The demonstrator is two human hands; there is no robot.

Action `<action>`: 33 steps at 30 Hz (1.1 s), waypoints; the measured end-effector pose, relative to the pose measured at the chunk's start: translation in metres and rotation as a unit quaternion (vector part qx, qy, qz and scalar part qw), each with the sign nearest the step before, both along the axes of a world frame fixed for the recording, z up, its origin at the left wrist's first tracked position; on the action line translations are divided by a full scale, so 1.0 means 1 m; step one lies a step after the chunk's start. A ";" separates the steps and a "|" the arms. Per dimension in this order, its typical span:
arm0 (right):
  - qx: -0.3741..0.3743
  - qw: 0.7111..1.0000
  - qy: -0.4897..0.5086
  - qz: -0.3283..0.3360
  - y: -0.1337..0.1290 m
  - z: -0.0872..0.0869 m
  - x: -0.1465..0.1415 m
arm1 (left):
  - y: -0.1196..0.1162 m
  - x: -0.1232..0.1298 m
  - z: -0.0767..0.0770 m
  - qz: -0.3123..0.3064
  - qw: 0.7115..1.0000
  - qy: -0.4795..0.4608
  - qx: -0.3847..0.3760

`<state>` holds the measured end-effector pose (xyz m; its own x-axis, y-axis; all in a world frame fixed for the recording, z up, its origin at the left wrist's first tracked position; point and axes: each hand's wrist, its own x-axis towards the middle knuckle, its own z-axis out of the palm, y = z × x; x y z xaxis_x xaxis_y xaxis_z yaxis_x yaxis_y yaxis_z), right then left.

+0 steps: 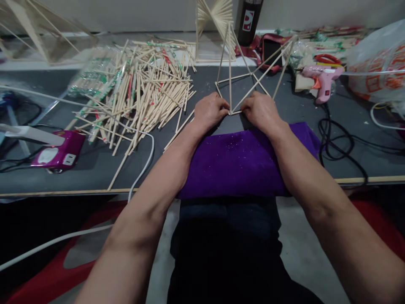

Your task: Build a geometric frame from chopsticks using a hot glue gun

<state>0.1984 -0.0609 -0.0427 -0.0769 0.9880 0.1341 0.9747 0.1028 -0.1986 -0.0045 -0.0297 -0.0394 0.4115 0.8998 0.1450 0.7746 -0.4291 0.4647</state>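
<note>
A frame of thin wooden sticks (230, 69) joined at their ends stands on the grey table beyond the purple cloth. My left hand (210, 110) is at its near left side, fingers closed on a stick near the bottom joint. On the other side of that joint, my right hand (261, 110) pinches the frame's lower near stick. Both wrists rest by the far edge of the folded purple cloth (232, 164), which has small pale specks on it.
Left of my hands lies a large pile of loose sticks (155, 88). A pink glue gun (324, 80) with a black cable is at the right, near a plastic bag (379, 63). A dark bottle (249, 21) and another stick model (215, 31) stand behind. A magenta power box (60, 150) sits left.
</note>
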 end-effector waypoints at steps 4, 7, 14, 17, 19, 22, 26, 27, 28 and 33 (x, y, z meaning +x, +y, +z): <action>0.010 1.000 0.010 0.026 0.004 -0.003 0.006 | 0.000 0.001 -0.001 -0.001 1.000 -0.001 0.008; 0.020 0.998 0.014 0.050 0.008 -0.008 0.012 | 0.000 0.001 -0.001 0.004 1.000 0.002 0.008; 0.031 0.998 -0.013 0.051 0.010 -0.009 0.014 | -0.001 0.000 -0.004 -0.001 0.999 0.020 0.029; 0.012 0.998 -0.013 0.054 0.011 -0.007 0.015 | 0.000 -0.001 -0.003 -0.009 0.998 0.045 0.040; 0.004 0.998 -0.008 0.058 0.011 -0.005 0.015 | 0.000 -0.002 -0.002 -0.012 0.997 0.056 0.043; -0.005 0.999 -0.008 0.054 0.010 -0.003 0.013 | 0.002 -0.003 -0.002 -0.012 0.996 0.069 0.047; -0.006 0.999 -0.021 0.040 0.006 -0.002 0.009 | 0.001 -0.004 -0.001 -0.012 0.995 0.085 0.053; -0.003 0.999 -0.022 0.038 0.006 -0.002 0.009 | 0.000 -0.004 -0.001 -0.015 0.994 0.090 0.055; 0.000 0.999 -0.021 0.038 0.006 -0.002 0.009 | -0.001 -0.004 -0.001 -0.018 0.994 0.095 0.059; 0.008 0.999 -0.006 0.040 0.007 -0.004 0.011 | -0.007 0.000 -0.002 -0.033 0.988 0.120 0.090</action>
<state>0.2096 -0.0538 -0.0468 -0.1569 0.9764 0.1485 0.9658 0.1832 -0.1838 -0.0045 -0.0367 -0.0412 0.5096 0.8389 0.1911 0.8211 -0.5406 0.1833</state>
